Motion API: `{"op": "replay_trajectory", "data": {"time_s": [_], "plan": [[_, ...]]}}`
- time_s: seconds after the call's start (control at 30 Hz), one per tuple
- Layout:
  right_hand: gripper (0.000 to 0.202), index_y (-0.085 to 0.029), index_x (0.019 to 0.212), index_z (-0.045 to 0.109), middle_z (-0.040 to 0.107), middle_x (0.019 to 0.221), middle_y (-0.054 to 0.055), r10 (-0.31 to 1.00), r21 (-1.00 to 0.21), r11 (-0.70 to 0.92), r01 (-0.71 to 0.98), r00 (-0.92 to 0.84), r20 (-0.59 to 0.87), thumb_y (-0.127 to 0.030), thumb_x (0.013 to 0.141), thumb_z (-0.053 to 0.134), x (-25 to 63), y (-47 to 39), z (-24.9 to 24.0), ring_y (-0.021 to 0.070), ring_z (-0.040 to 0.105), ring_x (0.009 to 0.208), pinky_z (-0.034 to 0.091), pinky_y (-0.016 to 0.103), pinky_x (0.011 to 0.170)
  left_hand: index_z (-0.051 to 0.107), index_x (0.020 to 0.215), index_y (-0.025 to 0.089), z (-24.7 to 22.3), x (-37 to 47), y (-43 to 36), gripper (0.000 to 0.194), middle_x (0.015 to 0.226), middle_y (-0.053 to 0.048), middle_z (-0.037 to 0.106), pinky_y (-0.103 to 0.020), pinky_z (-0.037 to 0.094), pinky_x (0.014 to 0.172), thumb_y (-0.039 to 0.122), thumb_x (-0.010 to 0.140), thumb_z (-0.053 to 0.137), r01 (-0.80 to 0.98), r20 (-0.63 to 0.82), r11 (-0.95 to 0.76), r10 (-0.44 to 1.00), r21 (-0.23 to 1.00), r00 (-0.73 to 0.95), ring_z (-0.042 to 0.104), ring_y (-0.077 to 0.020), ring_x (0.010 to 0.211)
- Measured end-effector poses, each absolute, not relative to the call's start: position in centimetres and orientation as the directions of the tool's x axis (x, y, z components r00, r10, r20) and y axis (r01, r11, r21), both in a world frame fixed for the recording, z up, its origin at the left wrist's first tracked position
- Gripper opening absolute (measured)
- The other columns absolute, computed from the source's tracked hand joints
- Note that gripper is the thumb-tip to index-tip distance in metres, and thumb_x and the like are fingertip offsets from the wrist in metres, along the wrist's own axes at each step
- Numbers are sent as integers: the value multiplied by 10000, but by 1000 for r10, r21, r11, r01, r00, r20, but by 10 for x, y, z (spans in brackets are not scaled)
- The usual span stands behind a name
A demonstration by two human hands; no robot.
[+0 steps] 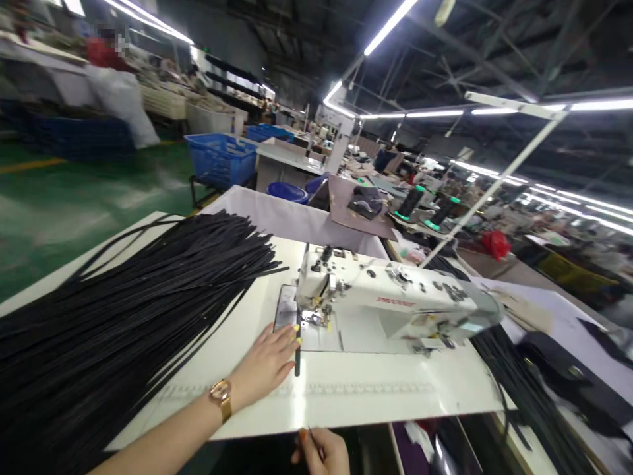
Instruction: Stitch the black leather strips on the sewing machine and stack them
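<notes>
My left hand [270, 356] lies flat on the white sewing machine table, its fingers stretched out. Its fingertips touch a short black strip [297, 363] that runs up beside the presser foot [314, 318] of the white sewing machine [386, 290]. My right hand [321, 452] is below the table's front edge, fingers closed in a pinch. A thin dark thing shows between thumb and fingers, too little of it to name. Left of the machine lies a large pile of long black strips [163, 277], spread over the table.
A printed ruler scale [346, 388] runs along the table front. More black strips [524, 382] hang at the right. Behind stand two black thread cones [410, 203], a blue basket [222, 158] and a slanting white pole [494, 188]. A person in red [106, 53] is far left.
</notes>
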State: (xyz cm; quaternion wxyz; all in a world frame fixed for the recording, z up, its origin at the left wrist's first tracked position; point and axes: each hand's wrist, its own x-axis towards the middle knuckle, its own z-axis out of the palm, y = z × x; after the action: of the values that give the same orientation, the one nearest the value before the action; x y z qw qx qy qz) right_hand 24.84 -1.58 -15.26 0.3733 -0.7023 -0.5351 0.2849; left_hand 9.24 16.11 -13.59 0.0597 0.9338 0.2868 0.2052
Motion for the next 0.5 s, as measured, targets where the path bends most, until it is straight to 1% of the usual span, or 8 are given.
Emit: {"op": "replay_trajectory", "data": {"time_s": [0.1, 0.27, 0.4, 0.5], "plan": [[678, -196, 578, 732, 706, 543, 59, 970, -836, -153, 527, 240, -26, -656, 930, 379, 254, -18, -165, 149, 593, 499, 354, 239, 515, 516, 1368, 221, -145, 94, 163, 404, 1471, -91, 483, -551, 258, 1140, 312, 977, 468, 510, 342, -838, 545, 195, 765, 374, -287, 1390], [667, -194, 566, 725, 705, 558, 62, 968, -859, -156, 488, 248, -35, -631, 938, 386, 253, -20, -169, 154, 603, 530, 342, 246, 539, 517, 1376, 210, -145, 94, 165, 408, 1484, -95, 467, -572, 276, 1134, 342, 1003, 416, 521, 287, -841, 541, 148, 791, 365, -285, 1397], [662, -196, 562, 725, 690, 537, 55, 968, -857, -155, 491, 249, -32, -620, 943, 388, 254, -19, -170, 143, 570, 505, 304, 251, 517, 509, 1386, 211, -144, 94, 165, 419, 1497, -90, 450, -583, 287, 1129, 356, 1008, 400, 522, 264, -841, 541, 145, 799, 352, -287, 1405], [674, -195, 561, 727, 694, 542, 60, 973, -856, -143, 497, 229, -30, -625, 944, 377, 255, -18, -172, 143, 570, 501, 295, 253, 511, 492, 1401, 208, -144, 95, 166, 430, 1500, -88, 446, -586, 287, 1131, 349, 1002, 412, 521, 261, -839, 544, 157, 798, 347, -288, 1407]]}}
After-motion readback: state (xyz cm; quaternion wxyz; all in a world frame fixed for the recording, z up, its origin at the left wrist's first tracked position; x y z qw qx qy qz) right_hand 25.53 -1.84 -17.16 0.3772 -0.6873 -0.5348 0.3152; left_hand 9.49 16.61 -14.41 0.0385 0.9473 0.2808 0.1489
